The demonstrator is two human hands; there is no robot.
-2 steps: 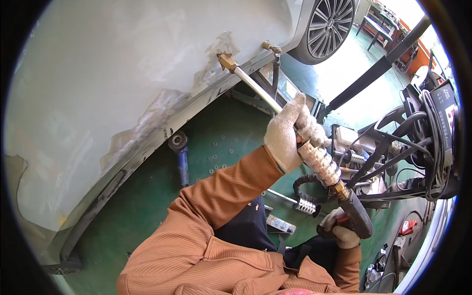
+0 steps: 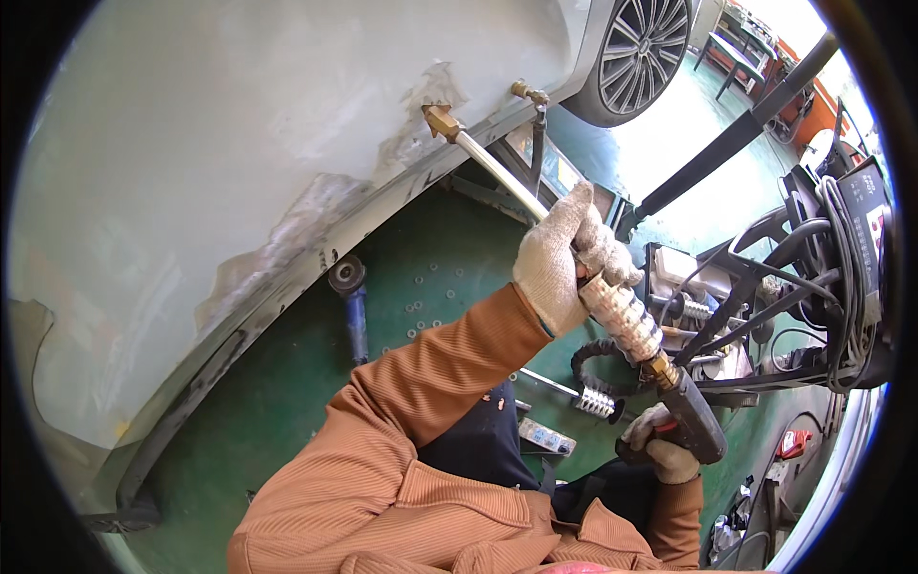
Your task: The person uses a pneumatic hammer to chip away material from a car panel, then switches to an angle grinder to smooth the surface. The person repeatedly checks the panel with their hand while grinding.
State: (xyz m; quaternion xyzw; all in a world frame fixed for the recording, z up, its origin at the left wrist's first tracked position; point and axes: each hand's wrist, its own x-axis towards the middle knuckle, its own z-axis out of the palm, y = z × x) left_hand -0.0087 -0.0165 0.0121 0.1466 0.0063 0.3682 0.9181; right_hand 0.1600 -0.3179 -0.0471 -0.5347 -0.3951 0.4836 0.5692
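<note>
My gloved left hand (image 2: 555, 273) is closed around a slide-hammer dent puller (image 2: 497, 177), at the upper end of its ribbed weight (image 2: 626, 323). The rod slants up and left to a brass-coloured tip (image 2: 442, 122), which touches the bare-metal patch low on a pale car panel (image 2: 239, 115). At the rod's lower end is a black pistol-shaped handle (image 2: 696, 421). My gloved right hand (image 2: 674, 462) grips it, fingers wrapped near a red trigger. A brass clamp (image 2: 528, 92) sits on the sill, right of the tip.
On the green floor lie an angle grinder (image 2: 350, 297), several small washers (image 2: 418, 306) and a second slide hammer (image 2: 595, 402). A car wheel (image 2: 643, 53) stands at the top. To the right, a cart (image 2: 765, 306) carries coiled cables (image 2: 841, 277); a dark pole (image 2: 736, 134) slants above it.
</note>
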